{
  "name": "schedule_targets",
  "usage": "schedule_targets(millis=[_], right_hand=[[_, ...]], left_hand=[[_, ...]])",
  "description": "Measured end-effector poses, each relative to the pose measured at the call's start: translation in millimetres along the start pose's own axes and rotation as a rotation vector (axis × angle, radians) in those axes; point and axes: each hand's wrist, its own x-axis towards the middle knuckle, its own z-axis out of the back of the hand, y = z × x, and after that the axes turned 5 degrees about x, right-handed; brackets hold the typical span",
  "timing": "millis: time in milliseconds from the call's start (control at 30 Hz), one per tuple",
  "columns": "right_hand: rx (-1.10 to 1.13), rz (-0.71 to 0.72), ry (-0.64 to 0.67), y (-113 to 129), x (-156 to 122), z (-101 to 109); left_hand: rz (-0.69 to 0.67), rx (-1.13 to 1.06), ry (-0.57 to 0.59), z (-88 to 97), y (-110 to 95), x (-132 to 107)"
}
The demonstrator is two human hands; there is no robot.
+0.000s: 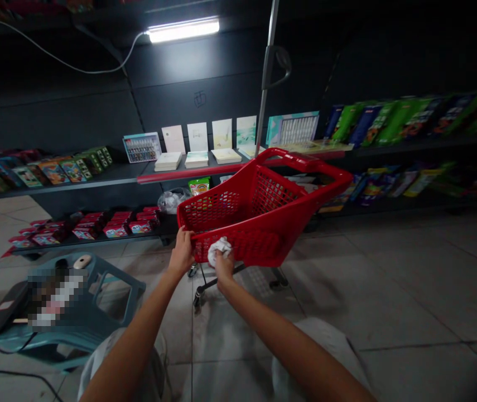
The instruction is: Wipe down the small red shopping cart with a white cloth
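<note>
Gripping the near rim of a red plastic shopping cart [259,223], the left hand [182,251] has its fingers curled shut over the edge. The right hand [223,265] is closed around a crumpled white cloth [220,250], pressing it against the cart's outer wall. The cart stands on grey floor tiles [389,290], its castors on the tile. Left of the cart sits a teal plastic chair [116,285], bearing a blurred object. Beyond the cart, dark shelving [66,178] runs along a charcoal wall [221,72], holding rows of colourful boxes [389,125] and pale greeting cards [198,137]. Above the cart, a fluorescent tube light [183,29] is fixed high on the wall, with a white cable [66,61] trailing from it.
</note>
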Motion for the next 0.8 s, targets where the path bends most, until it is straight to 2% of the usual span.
schedule_targets(millis=[67, 167, 267, 333, 433, 533, 667, 733, 800], right_hand=[[0.002, -0.137, -0.073, -0.6, -10.4, -19.3], [0.143, -0.349, -0.137, -0.8, -18.6, -35.6], [0.287, -0.445, -0.092, -1.5, -18.8, -36.7], [0.361, -0.474, -0.107, -2.1, -12.8, -26.3], [0.395, -0.461, -0.208, -1.2, 8.6, 10.0], [0.375, -0.378, -0.337, 4.9, 41.3, 67.6], [0.239, -0.111, -0.635, 17.8, 81.3, 146.5], [0.169, -0.008, -0.771, 20.2, 91.4, 171.2], [0.095, 0.006, -0.834, 16.6, 91.5, 178.7]], left_hand=[[-0.023, 0.036, 0.002, -1.1, -3.2, -0.9], [-0.037, 0.107, -0.007, -2.8, -7.0, -3.4], [-0.059, 0.144, -0.042, -3.6, -7.7, -6.6], [-0.07, 0.147, -0.046, -2.9, -6.7, -8.2], [-0.029, 0.133, -0.022, -0.6, -5.1, -8.9], [0.004, 0.106, -0.005, 1.0, -4.0, -8.5], [-0.053, 0.043, 0.012, 2.9, -1.1, -9.5], [-0.109, 0.001, 0.031, 5.1, 1.1, -10.6], [-0.152, -0.03, 0.04, 7.9, 3.1, -11.9]])
